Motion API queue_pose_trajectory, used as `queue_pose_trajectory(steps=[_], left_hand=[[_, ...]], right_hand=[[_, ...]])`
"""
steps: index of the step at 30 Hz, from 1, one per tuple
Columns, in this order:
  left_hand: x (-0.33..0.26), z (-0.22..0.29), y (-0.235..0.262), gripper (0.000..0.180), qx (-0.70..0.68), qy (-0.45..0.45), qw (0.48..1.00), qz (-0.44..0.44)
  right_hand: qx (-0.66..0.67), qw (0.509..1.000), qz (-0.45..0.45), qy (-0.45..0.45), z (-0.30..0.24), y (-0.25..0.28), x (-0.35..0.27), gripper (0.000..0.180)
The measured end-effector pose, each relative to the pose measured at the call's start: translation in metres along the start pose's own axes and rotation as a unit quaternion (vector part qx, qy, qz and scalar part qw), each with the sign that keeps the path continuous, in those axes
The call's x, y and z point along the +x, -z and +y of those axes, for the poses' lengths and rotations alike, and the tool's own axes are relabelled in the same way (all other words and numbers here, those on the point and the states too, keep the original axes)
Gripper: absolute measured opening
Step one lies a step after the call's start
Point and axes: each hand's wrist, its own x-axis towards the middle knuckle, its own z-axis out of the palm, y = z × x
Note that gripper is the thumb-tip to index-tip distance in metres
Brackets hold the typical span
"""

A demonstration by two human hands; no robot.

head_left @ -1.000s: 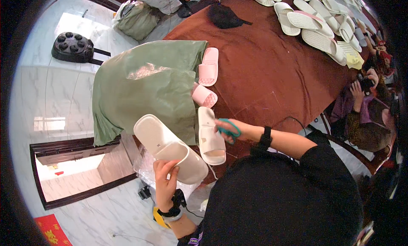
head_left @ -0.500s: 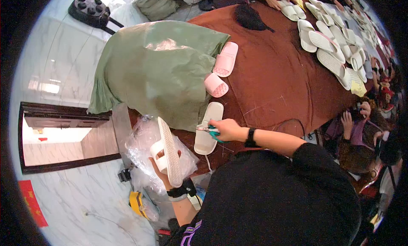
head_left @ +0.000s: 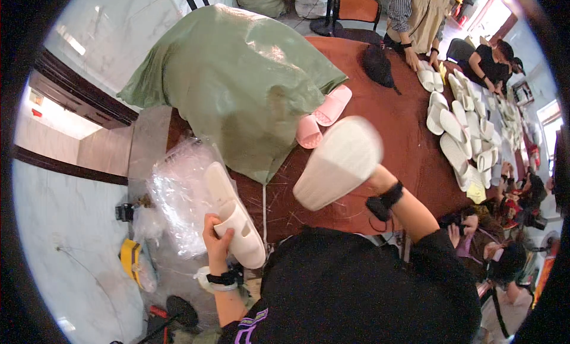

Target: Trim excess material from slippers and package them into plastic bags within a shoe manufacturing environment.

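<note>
A cream-white slide slipper (head_left: pixel 238 222) is gripped by my left hand (head_left: pixel 217 239) at its strap, the toe end nearest me and its footbed showing. My right hand (head_left: pixel 380 180) holds another cream-white slipper (head_left: pixel 335 166) up over the brown cloth, its sole turned outward and its edge smeared by motion. Most of the right fingers are hidden behind that slipper. A pair of pink slippers (head_left: pixel 333 105) lies beyond it, partly tucked against a green sack (head_left: pixel 237 76). Clear plastic bags (head_left: pixel 178 195) lie beside the slipper in my left hand.
A brown cloth (head_left: pixel 398 130) covers the table. Several white slippers (head_left: pixel 456 127) lie toward the right, and a black cap (head_left: pixel 377 68) rests farther back. A person (head_left: pixel 418 20) stands at the far edge; others sit along the right. A yellow object (head_left: pixel 130 262) is at lower left.
My right hand has lifted the second slipper off the cloth and moved right. The teal-handled scissors it held no longer show. My left hand has turned its slipper footbed-up. The view has shifted.
</note>
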Motion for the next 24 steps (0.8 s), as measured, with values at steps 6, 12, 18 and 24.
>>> queue_pose_trajectory(steps=[6,12,18,24], left_hand=[[0.031,0.043,-0.079,0.039,0.144,-0.12,0.951,-0.244],[0.049,0.088,-0.134,0.042,0.063,-0.255,0.857,-0.444],[0.043,0.075,-0.175,0.042,0.035,-0.341,0.834,-0.432],[0.036,0.056,-0.173,0.043,0.025,-0.326,0.842,-0.429]], right_hand=[[0.095,0.994,-0.016,0.06,-0.064,-0.016,-0.03,0.046],[0.078,0.996,0.028,0.036,-0.063,0.035,-0.045,0.041],[0.011,0.998,-0.024,-0.055,-0.021,0.047,-0.055,0.039],[0.184,0.947,-0.016,-0.262,0.007,-0.049,-0.082,0.043]])
